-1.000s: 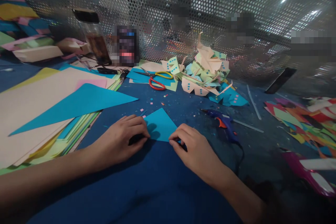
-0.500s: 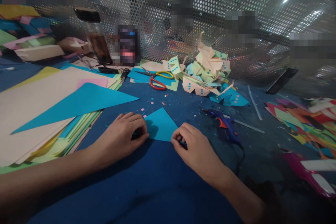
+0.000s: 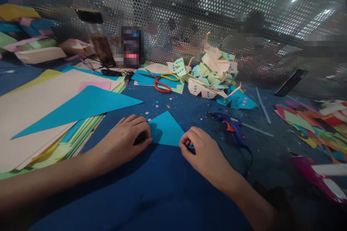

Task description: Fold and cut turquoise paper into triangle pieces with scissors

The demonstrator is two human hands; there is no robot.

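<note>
A triangular piece of blue paper lies on the dark blue tabletop between my hands, its point facing away from me. My left hand has its fingers curled over the left corner. At the right corner, my right hand pinches the paper between thumb and fingers, and a bit of blue shows under the palm. The left fingertips partly hide their corner. A larger blue paper triangle rests to the left on a stack of coloured sheets.
Scissors with red and yellow handles lie behind, beside folded paper models. A blue glue gun and glue sticks are on the right, near paper scraps. A bottle stands at the back left.
My right hand has shifted slightly to the right along the paper's edge, and my left hand slightly to the left. The blue paper stays in place.
</note>
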